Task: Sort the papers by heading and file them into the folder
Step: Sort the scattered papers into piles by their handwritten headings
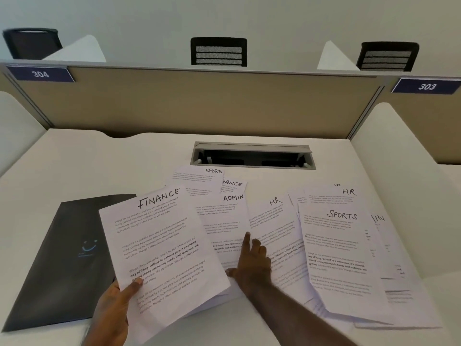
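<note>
My left hand (113,310) grips a sheet headed FINANCE (159,248) by its lower left corner, lifted and tilted over the desk. My right hand (252,263) rests flat on the spread papers with its fingers apart, index finger on the ADMIN sheet (224,223) beside an HR sheet (274,221). Further right lie a SPORTS sheet (341,245) and another HR sheet (331,196). Behind them lie a second SPORTS sheet (199,179) and a second FINANCE sheet (233,184). A black folder (62,258) lies shut at the left, partly under the held sheet.
An open cable hatch (252,156) is set into the white desk (112,158) behind the papers. A tan partition (199,103) closes the back, with white side dividers left and right. Black chairs stand beyond it.
</note>
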### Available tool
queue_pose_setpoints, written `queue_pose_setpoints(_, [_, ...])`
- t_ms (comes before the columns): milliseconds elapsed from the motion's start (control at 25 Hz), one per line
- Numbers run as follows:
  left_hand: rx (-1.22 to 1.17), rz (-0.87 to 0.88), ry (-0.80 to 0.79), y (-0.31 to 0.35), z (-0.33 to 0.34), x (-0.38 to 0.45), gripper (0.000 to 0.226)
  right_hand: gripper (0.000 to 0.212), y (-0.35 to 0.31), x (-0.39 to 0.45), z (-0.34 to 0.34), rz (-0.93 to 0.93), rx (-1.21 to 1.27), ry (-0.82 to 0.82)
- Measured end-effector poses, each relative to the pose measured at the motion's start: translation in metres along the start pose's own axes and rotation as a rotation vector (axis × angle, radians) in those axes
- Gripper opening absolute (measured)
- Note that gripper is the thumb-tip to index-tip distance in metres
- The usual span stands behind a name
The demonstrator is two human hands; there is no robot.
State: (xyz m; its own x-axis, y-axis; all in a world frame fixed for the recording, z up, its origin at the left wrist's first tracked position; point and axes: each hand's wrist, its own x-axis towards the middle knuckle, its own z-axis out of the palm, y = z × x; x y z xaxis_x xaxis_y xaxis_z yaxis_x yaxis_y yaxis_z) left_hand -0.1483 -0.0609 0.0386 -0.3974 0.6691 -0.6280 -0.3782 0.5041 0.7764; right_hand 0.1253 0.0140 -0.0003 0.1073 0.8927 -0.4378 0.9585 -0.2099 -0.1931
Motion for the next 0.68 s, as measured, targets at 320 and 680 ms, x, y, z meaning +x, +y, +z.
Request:
queue_pose_setpoints(320, [-0.020,-0.024,-0.030,0.010,0.004,-0.001,0.037,0.073,0.023,0.013,-0.003,0.140,0.515,0.038])
queue_pose_setpoints(680, [-0.040,-0.006,-0.068,0.015,0.007,0.004,0.038,0.038,0.031,0.020,-0.013,0.153,0.544,0.034])
